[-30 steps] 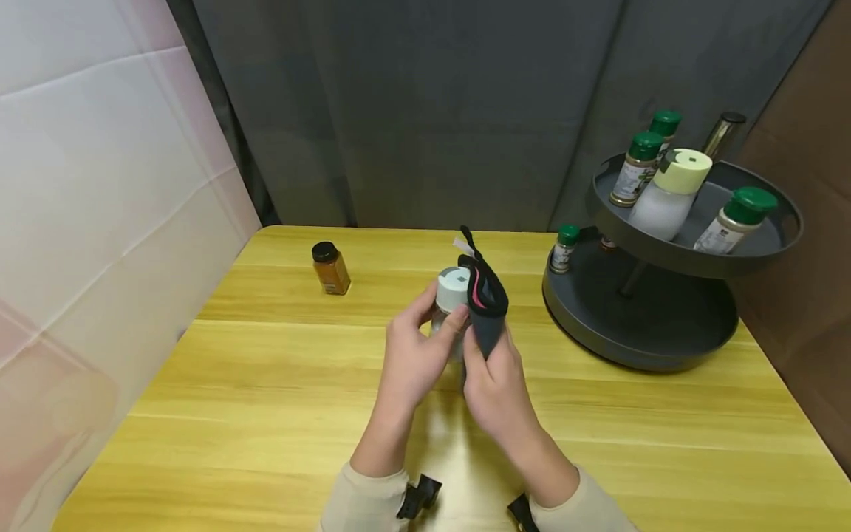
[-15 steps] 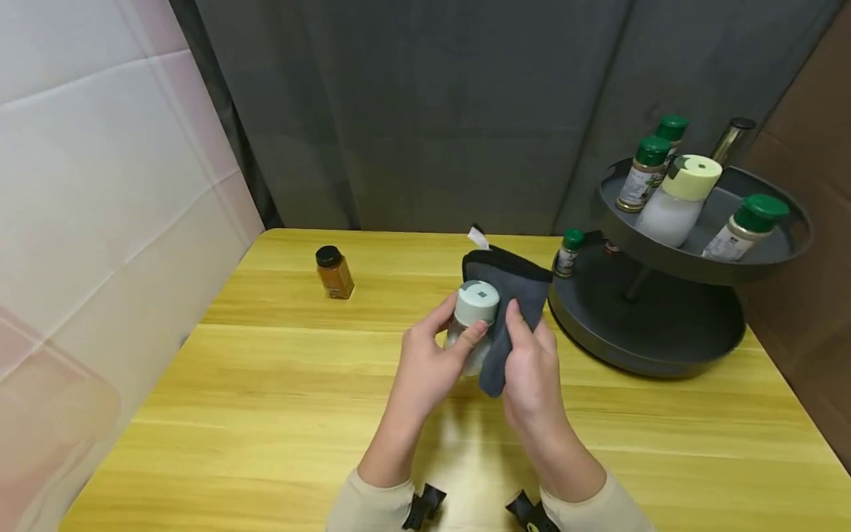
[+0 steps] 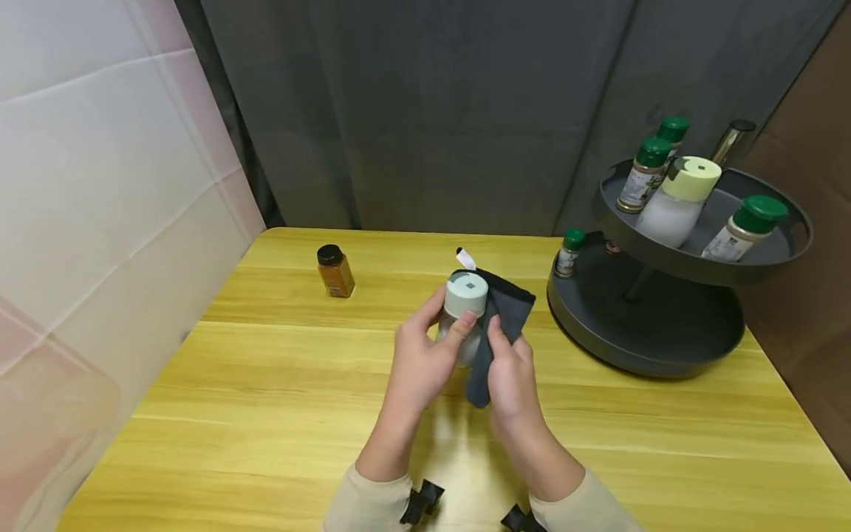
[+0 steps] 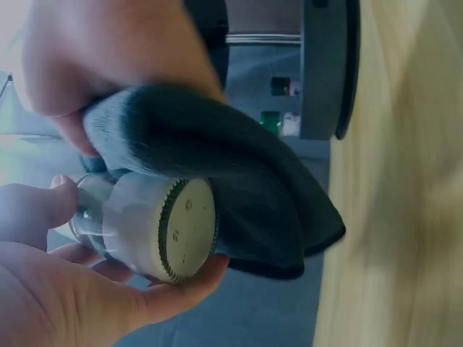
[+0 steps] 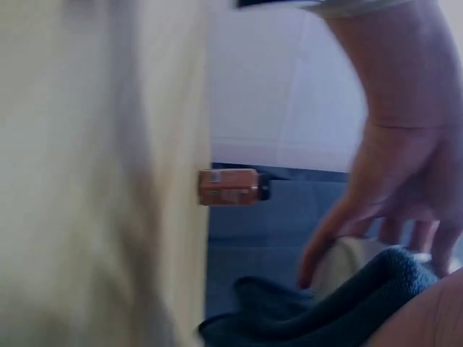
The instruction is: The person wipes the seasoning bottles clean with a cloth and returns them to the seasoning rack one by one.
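My left hand [image 3: 422,355] grips a clear glass seasoning jar [image 4: 159,220] with a pale mint cap [image 3: 465,294], thumb on the near side and fingers behind. White contents show through the jar's lower part in the left wrist view, where its ridged round base faces the camera. Pinched in my right hand [image 3: 515,377] is a folded dark grey cloth [image 3: 510,307] with black edging and a white tag. The cloth lies against the jar's right side and hangs down below the fingers. Both hands are held above the wooden table.
On the table's back left stands a spice bottle [image 3: 336,272] with orange-brown contents and a black cap. A two-tier dark turntable rack [image 3: 645,355] occupies the right. Several green-capped bottles and a yellow-capped jar [image 3: 678,199] sit on its upper tier; a small green-capped bottle [image 3: 567,253] stands below.
The cloth has turned from edge-on to spread beside the jar, then dipped slightly. Both hands shifted right, then a little back left, still holding jar and cloth.
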`<action>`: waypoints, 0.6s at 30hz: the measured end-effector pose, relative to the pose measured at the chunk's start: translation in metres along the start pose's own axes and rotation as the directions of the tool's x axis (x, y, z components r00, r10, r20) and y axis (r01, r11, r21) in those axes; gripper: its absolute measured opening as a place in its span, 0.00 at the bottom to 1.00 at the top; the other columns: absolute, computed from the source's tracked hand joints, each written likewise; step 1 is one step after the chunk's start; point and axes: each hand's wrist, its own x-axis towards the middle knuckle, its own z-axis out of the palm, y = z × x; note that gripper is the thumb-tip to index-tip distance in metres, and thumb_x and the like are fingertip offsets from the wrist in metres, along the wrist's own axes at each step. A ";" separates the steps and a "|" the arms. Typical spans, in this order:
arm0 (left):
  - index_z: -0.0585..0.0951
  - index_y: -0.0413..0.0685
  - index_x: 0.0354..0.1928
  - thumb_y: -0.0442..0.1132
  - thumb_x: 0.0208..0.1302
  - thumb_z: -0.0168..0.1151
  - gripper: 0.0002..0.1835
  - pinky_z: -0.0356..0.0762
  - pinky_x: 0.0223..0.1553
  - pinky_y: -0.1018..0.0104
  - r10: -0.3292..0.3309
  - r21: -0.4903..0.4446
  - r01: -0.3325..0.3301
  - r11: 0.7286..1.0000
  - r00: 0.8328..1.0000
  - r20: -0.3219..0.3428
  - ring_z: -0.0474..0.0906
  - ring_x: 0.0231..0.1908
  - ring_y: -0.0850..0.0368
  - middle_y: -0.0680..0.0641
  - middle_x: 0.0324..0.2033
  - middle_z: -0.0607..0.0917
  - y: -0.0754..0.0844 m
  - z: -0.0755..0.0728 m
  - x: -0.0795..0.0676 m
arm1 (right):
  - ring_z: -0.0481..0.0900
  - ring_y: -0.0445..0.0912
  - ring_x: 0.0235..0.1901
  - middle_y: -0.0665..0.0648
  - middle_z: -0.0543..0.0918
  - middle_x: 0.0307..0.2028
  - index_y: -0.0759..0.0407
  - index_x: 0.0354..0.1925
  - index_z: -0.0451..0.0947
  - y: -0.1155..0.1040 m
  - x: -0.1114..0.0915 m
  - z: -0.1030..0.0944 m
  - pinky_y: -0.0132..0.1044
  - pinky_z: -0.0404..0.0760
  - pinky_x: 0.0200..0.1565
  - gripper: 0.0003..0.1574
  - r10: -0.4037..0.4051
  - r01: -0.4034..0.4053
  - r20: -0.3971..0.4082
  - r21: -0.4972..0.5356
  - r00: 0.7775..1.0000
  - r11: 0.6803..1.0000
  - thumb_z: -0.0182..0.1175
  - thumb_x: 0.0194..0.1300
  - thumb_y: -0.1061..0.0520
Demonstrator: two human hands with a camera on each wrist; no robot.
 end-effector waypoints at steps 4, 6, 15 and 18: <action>0.79 0.48 0.72 0.44 0.72 0.71 0.29 0.75 0.71 0.43 -0.002 0.013 0.002 1.000 0.999 0.035 0.82 0.65 0.48 0.44 0.64 0.86 -0.003 0.006 -0.001 | 0.62 0.48 0.79 0.56 0.68 0.77 0.57 0.81 0.59 -0.009 0.001 0.001 0.48 0.56 0.83 0.31 -0.041 0.042 -0.028 0.025 0.999 0.999 0.36 0.88 0.49; 0.78 0.48 0.73 0.45 0.71 0.72 0.30 0.75 0.71 0.44 0.000 0.026 -0.001 1.000 0.999 0.047 0.81 0.66 0.49 0.45 0.66 0.85 -0.003 0.009 -0.001 | 0.64 0.47 0.78 0.57 0.69 0.76 0.58 0.80 0.59 -0.013 0.001 0.004 0.44 0.60 0.81 0.31 -0.099 0.100 -0.052 0.031 0.994 0.994 0.37 0.88 0.49; 0.80 0.50 0.71 0.44 0.70 0.73 0.29 0.75 0.73 0.49 0.016 0.014 -0.016 1.000 1.000 0.011 0.79 0.70 0.53 0.47 0.66 0.85 -0.001 0.015 -0.001 | 0.76 0.42 0.67 0.62 0.75 0.70 0.62 0.78 0.62 0.001 0.001 0.008 0.27 0.75 0.68 0.30 -0.298 0.296 -0.116 -0.036 0.947 0.954 0.39 0.88 0.52; 0.80 0.49 0.71 0.43 0.71 0.72 0.29 0.73 0.74 0.48 0.017 -0.014 -0.018 1.000 1.000 -0.023 0.77 0.71 0.53 0.47 0.67 0.84 0.000 0.013 0.000 | 0.76 0.43 0.68 0.61 0.76 0.70 0.62 0.77 0.64 0.008 0.000 0.005 0.27 0.74 0.68 0.30 -0.252 0.245 -0.101 -0.075 0.962 0.967 0.40 0.88 0.51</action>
